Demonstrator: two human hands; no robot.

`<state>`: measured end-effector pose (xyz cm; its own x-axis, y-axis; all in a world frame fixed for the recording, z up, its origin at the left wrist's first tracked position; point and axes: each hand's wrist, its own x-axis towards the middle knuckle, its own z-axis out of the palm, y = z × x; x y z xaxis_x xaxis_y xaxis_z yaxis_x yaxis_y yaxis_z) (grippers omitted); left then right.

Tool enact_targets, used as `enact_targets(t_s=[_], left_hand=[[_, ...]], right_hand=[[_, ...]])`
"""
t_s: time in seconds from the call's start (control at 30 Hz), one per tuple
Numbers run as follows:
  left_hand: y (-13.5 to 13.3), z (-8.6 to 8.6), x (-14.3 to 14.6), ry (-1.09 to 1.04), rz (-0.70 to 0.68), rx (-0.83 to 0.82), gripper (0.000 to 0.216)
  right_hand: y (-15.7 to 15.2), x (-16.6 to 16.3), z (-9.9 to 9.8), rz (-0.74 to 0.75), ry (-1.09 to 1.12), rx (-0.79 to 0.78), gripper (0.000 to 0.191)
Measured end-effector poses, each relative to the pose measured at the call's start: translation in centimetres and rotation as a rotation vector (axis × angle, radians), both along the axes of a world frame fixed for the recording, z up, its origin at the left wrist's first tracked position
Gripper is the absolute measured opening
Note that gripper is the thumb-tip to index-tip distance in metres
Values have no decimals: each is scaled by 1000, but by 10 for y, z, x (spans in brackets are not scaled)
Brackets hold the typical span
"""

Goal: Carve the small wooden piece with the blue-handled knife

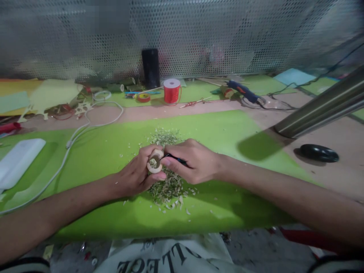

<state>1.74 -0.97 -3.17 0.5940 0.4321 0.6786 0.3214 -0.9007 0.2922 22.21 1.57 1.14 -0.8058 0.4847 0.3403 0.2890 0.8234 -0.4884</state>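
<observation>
Fingers (146, 151) tight on hollow piece (155, 170) (left hand (138, 165)), dark tool (182, 161) (right hand (197, 161)); green mat (227, 132) open toward right edge.

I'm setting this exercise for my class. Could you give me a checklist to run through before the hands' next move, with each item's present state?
1. Workpiece held: ok; the left hand grips the hollow piece.
2. Tool held: ok; the right hand grips the dark tool.
3. Tool tip placement: cannot tell; the tip is not clearly visible at the opening.
4. Cavity cleared: not ok; pale bits sit inside.
5. Surface below swept: not ok; shavings lie heaped on the green mat.
6. White cable away from both hands: ok; it runs off to their left.
</observation>
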Motion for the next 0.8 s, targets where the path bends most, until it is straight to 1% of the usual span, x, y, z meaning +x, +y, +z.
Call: enact_targets(t_s=[0.1, 0.4, 0.6, 0.67, 0.8], left_hand=[[0, 1, 0, 8, -22, -5, 49], [2, -4, -1, -37, -69, -95, 49], [6, -10, -4, -46, -106, -111, 52], [6, -9, -2, -51, -95, -118, 52], [4, 0, 3, -65, -86, -125, 42]], right_hand=[[2, 0, 0, 7, -4, -15, 30], [4, 0, 2, 46, 4, -42, 29], [1, -1, 3, 124, 39, -67, 27], [1, -1, 3, 142, 63, -74, 27], [3, 0, 4, 122, 88, -68, 28]])
